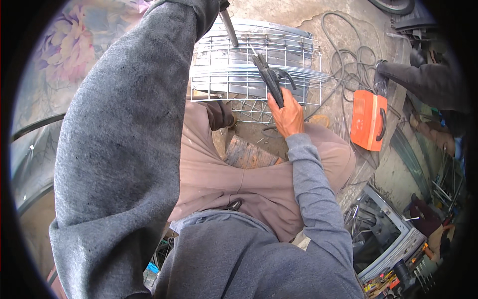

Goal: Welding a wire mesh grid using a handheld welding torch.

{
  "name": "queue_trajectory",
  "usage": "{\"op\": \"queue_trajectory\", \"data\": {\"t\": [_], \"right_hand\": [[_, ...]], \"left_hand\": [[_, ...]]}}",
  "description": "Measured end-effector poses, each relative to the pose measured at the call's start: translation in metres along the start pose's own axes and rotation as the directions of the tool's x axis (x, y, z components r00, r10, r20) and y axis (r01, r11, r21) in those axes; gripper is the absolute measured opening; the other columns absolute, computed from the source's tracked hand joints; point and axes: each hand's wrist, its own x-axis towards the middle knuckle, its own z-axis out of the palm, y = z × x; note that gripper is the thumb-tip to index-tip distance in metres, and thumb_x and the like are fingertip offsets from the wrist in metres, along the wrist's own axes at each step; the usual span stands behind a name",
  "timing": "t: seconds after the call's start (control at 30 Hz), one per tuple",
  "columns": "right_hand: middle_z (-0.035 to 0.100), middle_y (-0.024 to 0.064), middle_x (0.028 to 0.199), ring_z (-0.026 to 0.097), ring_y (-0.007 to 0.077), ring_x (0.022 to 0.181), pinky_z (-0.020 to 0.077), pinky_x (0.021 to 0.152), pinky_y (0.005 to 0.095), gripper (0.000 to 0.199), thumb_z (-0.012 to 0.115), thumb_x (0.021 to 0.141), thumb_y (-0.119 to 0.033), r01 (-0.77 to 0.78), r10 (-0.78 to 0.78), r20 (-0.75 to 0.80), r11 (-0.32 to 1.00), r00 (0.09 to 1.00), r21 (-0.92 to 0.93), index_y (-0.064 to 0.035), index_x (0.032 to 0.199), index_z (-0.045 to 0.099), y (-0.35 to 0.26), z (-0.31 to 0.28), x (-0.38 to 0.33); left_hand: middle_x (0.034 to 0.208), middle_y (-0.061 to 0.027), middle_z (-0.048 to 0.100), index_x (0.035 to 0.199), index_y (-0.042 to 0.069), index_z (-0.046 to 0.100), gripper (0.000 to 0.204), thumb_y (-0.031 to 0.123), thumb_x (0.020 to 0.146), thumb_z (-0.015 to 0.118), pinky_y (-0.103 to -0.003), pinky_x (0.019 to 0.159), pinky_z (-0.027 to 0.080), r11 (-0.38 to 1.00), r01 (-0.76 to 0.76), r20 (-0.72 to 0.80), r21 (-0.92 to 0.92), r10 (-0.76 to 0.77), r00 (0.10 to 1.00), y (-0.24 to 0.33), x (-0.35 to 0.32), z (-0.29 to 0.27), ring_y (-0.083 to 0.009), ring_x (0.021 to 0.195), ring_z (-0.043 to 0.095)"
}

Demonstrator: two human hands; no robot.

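Note:
My right hand (288,114) is closed around a black welding electrode holder (271,82). A thin rod at the holder's tip points up over a wire mesh panel (219,46). Across the mesh lies a bundle of thin straight wires (234,71), with a grey metal sheet (303,44) beneath. My left arm (119,109), in a grey sleeve, reaches to the top edge, where the cuff and the frame hide most of the hand. A grey metal bar (228,27) slants down from beside that cuff to the mesh.
An orange welding machine (366,119) with a black handle sits to the right, near looped cable (343,60). A scuffed wooden block (251,153) lies between my legs. Another person's leg (423,82) shows at right. Lower right are a metal frame (398,244) and tools.

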Motion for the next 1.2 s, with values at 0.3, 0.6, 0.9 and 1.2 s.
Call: {"op": "queue_trajectory", "data": {"t": [0.3,0.6,0.9,1.2], "right_hand": [[0.07,0.0248,0.095,0.068,0.0457,0.086,0.0538,0.072,0.05,0.035,0.071,0.094,-0.028,-0.008,0.007,0.013,1.0,1.0,0.028,-0.0037,0.116,0.06,0.002,0.0,0.0],[0.07,0.0244,0.096,0.068,0.0459,0.085,0.054,0.071,0.0501,0.034,0.07,0.094,-0.028,0.014,-0.014,0.01,1.0,1.0,0.017,-0.0033,0.115,0.06,0.004,0.004,0.0],[0.069,0.0238,0.095,0.067,0.0458,0.086,0.0526,0.072,0.0514,0.036,0.068,0.095,-0.031,0.013,-0.013,0.022,1.0,1.0,-0.019,-0.0038,0.117,0.059,0.006,0.005,0.001],[0.07,0.0234,0.097,0.069,0.0424,0.087,0.053,0.075,0.047,0.034,0.069,0.095,-0.03,-0.032,0.033,-0.014,0.999,0.999,0.034,-0.0052,0.118,0.062,-0.002,0.002,0.002]], "left_hand": [[0.068,-0.0159,0.064,0.085,-0.001,0.064,0.048,0.042,0.101,0.051,-0.045,0.052,0.051,0.99,0.083,-0.053,-0.112,-0.09,0.995,0.001,-0.011,-0.001,-0.0276,0.054,0.063],[0.065,-0.0142,0.062,0.081,0.0,0.063,0.047,0.042,0.101,0.053,-0.043,0.051,0.051,0.972,0.091,-0.045,-0.215,-0.103,0.994,-0.004,-0.009,-0.002,-0.0276,0.052,0.062],[0.089,-0.0175,0.068,0.099,-0.002,0.067,0.049,0.045,0.102,0.053,-0.044,0.059,0.056,0.961,0.082,-0.107,-0.264,-0.114,0.988,0.0,-0.011,0.005,-0.0266,0.074,0.068],[0.072,-0.0159,0.068,0.088,0.0,0.067,0.05,0.047,0.101,0.051,-0.043,0.055,0.053,0.991,0.086,-0.06,-0.099,-0.092,0.994,0.001,-0.012,-0.005,-0.0272,0.056,0.065]]}}
